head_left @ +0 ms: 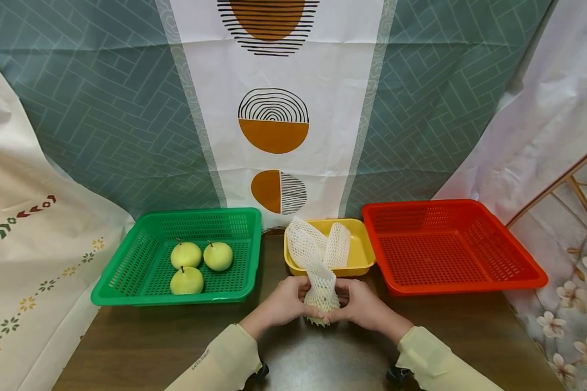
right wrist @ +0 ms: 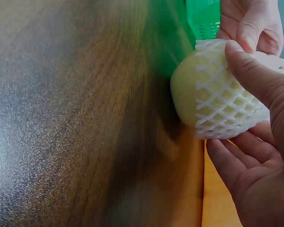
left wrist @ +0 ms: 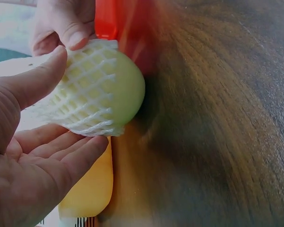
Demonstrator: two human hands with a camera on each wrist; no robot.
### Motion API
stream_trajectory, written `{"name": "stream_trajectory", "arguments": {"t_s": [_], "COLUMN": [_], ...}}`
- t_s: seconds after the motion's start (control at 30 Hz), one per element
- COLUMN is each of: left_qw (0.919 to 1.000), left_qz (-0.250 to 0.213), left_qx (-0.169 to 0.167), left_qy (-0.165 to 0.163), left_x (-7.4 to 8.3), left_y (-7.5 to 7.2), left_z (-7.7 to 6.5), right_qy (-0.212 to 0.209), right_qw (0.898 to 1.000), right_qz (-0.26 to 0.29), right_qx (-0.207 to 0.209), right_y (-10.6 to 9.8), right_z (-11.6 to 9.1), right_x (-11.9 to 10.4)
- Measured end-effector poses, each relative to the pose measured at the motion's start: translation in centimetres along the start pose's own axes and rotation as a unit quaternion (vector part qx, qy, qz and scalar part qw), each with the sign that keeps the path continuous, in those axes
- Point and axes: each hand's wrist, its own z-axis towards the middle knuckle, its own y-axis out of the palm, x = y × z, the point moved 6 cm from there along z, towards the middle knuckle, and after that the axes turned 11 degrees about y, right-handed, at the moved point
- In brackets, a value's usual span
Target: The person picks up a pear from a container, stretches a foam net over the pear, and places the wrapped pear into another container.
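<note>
Over the table in the head view, a pale yellow-green pear (left wrist: 132, 90) sits inside a white foam net (head_left: 321, 279). The net covers most of the fruit, and its loose end stretches away toward the yellow tray. In both wrist views the pear's rounded end is bare beyond the net's edge. My left hand (head_left: 288, 301) grips the netted pear from the left, thumb on one side and fingers on the other. From the right, my right hand (head_left: 364, 307) holds it likewise, thumb (right wrist: 248, 68) pressing on the net.
A green basket (head_left: 176, 300) at the left holds three pears (head_left: 186, 255). Behind the hands, a yellow tray (head_left: 362, 247) contains white foam nets (head_left: 337, 247). The red basket (head_left: 455, 255) stands at the right. A patterned cloth (head_left: 283, 70) hangs behind the brown wooden table (head_left: 151, 347).
</note>
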Motion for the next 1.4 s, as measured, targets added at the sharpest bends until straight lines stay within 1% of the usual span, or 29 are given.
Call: {"name": "stream_trajectory", "arguments": {"t_s": [0.1,0.2,0.3,0.4,0.53,0.63,0.8,0.97,1.1,1.27,1.33,1.4], "left_qw": [1.0000,0.9999,0.9997,0.9996,0.9991,0.9983,0.9954,0.9930,0.9933,0.9945,0.9951,0.9959], "left_qz": [0.005,0.004,0.004,0.006,0.019,0.029,0.046,0.068,0.060,0.047,0.043,0.036], "left_qx": [0.004,0.010,0.017,0.018,0.022,0.033,0.064,0.082,0.080,0.069,0.062,0.050], "left_qy": [0.003,0.013,0.019,0.023,0.030,0.038,0.054,0.052,0.058,0.063,0.064,0.065], "left_x": [0.0,0.0,0.1,0.4,0.9,1.3,1.8,2.1,2.3,2.6,2.7,2.8], "left_y": [-0.2,-0.5,-0.8,-1.0,-1.0,-1.2,-1.8,-2.4,-2.4,-2.4,-2.4,-2.2], "left_z": [0.0,-0.1,-0.1,-0.2,-0.3,-0.3,-0.2,-0.2,-0.4,-0.6,-0.6,-0.7], "right_qy": [-0.006,-0.015,-0.024,-0.028,-0.037,-0.042,-0.052,-0.067,-0.076,-0.075,-0.085,-0.098], "right_qw": [1.000,0.999,0.999,0.999,0.998,0.997,0.996,0.995,0.993,0.991,0.991,0.990], "right_qz": [-0.011,-0.022,-0.021,-0.019,-0.026,-0.032,-0.012,0.010,0.012,-0.011,-0.017,-0.018], "right_qx": [0.007,0.020,0.032,0.035,0.043,0.056,0.067,0.073,0.086,0.108,0.107,0.095], "right_y": [0.1,0.1,0.0,-0.1,-0.2,-0.5,-0.7,-0.9,-1.2,-1.6,-1.7,-1.5], "right_z": [0.0,0.0,0.0,-0.2,-0.5,-0.7,-0.7,-0.8,-1.0,-1.5,-1.7,-1.7], "right_x": [-0.1,-0.3,-0.6,-0.9,-1.4,-1.6,-1.9,-2.2,-2.4,-2.8,-2.9,-3.0]}}
